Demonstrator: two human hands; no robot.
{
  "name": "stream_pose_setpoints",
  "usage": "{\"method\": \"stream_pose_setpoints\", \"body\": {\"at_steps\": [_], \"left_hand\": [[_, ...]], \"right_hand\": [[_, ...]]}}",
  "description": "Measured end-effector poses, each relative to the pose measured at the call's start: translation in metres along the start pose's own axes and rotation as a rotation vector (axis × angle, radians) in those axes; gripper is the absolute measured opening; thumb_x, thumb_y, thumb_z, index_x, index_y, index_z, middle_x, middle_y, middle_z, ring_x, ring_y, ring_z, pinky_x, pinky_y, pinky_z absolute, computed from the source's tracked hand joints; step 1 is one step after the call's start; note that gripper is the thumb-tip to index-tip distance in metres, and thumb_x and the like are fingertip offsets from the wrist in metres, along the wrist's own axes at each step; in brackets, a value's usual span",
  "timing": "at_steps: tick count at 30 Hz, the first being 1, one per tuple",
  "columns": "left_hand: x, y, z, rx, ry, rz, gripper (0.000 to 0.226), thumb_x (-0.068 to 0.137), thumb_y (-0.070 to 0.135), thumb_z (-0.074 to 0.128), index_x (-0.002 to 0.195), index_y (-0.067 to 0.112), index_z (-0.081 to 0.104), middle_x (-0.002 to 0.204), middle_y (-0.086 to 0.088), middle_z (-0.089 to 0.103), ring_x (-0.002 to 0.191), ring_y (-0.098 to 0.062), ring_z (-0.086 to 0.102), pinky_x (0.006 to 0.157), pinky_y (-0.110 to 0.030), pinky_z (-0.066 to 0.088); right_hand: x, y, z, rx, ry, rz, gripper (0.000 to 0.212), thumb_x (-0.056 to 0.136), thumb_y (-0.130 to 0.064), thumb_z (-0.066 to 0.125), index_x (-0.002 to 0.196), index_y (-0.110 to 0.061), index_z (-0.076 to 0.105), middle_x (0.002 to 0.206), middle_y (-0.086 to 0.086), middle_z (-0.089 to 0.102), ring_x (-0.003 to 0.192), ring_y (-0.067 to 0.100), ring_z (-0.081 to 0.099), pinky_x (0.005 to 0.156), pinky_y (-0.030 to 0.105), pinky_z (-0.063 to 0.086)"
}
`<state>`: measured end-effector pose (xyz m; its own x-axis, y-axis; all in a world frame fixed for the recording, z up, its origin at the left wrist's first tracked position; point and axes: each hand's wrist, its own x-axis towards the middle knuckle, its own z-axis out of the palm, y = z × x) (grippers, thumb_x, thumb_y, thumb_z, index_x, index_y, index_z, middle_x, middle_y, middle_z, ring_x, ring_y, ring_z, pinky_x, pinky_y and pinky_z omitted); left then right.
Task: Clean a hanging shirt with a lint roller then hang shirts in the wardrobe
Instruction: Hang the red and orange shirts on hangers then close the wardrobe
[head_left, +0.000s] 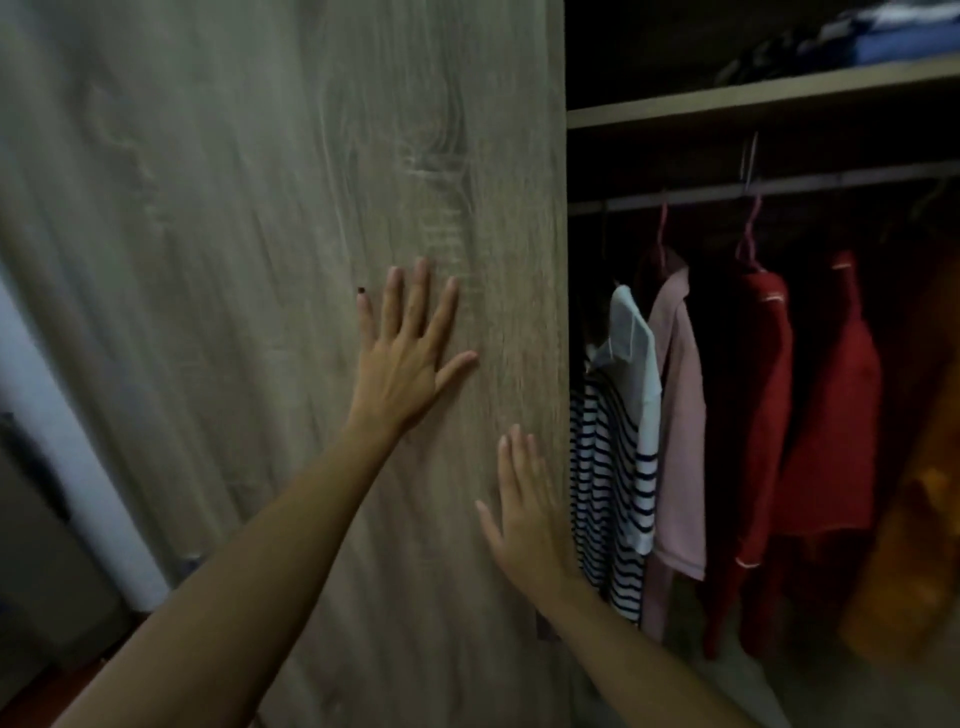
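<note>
Both of my hands lie flat on the grey wood-grain sliding wardrobe door (291, 208). My left hand (410, 358) is spread open higher up, and my right hand (527, 512) presses lower down near the door's right edge. Neither hand holds anything. To the right the wardrobe stands open, with a rail (779, 189) carrying a navy-and-white striped shirt (615, 467), a pink shirt (678, 410) and two red garments (748, 415) on hangers. No lint roller is in view.
A shelf (753, 96) above the rail holds folded blue and dark clothes (893, 36). An orange garment (914, 519) hangs at the far right. A white wall strip (67, 431) runs down the left beside the door.
</note>
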<state>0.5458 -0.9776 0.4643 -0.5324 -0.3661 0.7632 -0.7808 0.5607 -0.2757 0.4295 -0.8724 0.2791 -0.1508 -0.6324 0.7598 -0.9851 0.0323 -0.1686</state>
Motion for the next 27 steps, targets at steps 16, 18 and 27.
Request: {"method": "stream_pose_setpoints", "body": {"at_steps": [16,18,27], "left_hand": [[0.01,0.032,0.016,-0.108,0.169,-0.004,0.079,0.092,0.067,0.027,0.152,0.021,0.007,0.158,-0.019,0.011,0.144,-0.043,0.006,0.113,-0.046,-0.017],[0.012,0.041,0.014,-0.109,0.172,0.0,0.078,0.092,0.067,0.028,0.152,0.02,0.01,0.158,-0.02,0.012,0.144,-0.043,0.007,0.114,-0.049,-0.013],[0.028,0.098,0.009,-0.107,0.193,0.042,0.073,0.095,0.065,0.025,0.152,0.022,0.013,0.157,-0.02,0.016,0.143,-0.046,0.013,0.113,-0.059,0.006]], "right_hand": [[-0.004,0.034,0.003,-0.215,0.018,-0.004,0.074,0.095,-0.046,0.046,0.151,-0.009,0.016,0.159,0.006,0.012,0.147,0.021,0.013,0.118,0.035,0.014],[-0.005,0.042,0.002,-0.228,0.048,-0.001,0.073,0.094,-0.047,0.048,0.15,-0.008,0.02,0.158,0.007,0.016,0.147,0.021,0.016,0.118,0.036,0.015],[-0.018,0.096,-0.01,-0.29,0.13,0.052,0.079,0.094,-0.052,0.045,0.152,-0.012,0.009,0.159,0.005,0.016,0.149,0.016,-0.001,0.119,0.04,0.016]]}}
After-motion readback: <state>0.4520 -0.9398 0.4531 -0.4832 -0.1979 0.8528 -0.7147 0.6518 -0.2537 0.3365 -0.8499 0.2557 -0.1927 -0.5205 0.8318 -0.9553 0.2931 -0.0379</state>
